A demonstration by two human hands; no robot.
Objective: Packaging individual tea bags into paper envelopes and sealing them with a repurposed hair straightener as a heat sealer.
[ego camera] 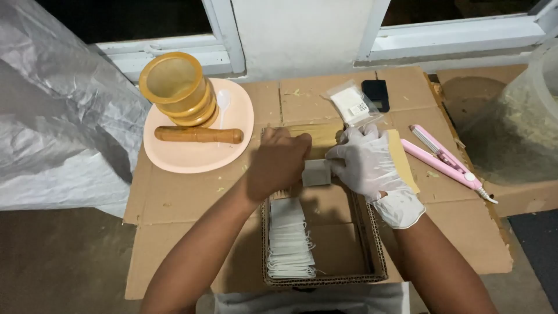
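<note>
The bare left hand [279,163] and the white-gloved right hand [363,160] met over a small grey sachet [317,172], each closed on one side of it, above the far end of a shallow cardboard tray [378,244]. A row of white filter bags [289,238] with strings lay stacked along the tray's left side, just below the left wrist. Past the hands a yellowish flat sheet [401,157] showed under the right glove. Near the right lay a pink heat sealer [444,160]; farther back sat a clear packet of white bags [351,104] touching a small black digital scale [376,94]. To the left, a peach plate [192,157] bore an amber mortar [177,87], a wooden pestle [197,135] and a white spoon [223,104]. All rested on flattened cardboard [174,197] serving as worktop on the floor, below a white window frame [453,38], with grey plastic sheeting [58,116] crumpled at left.
</note>
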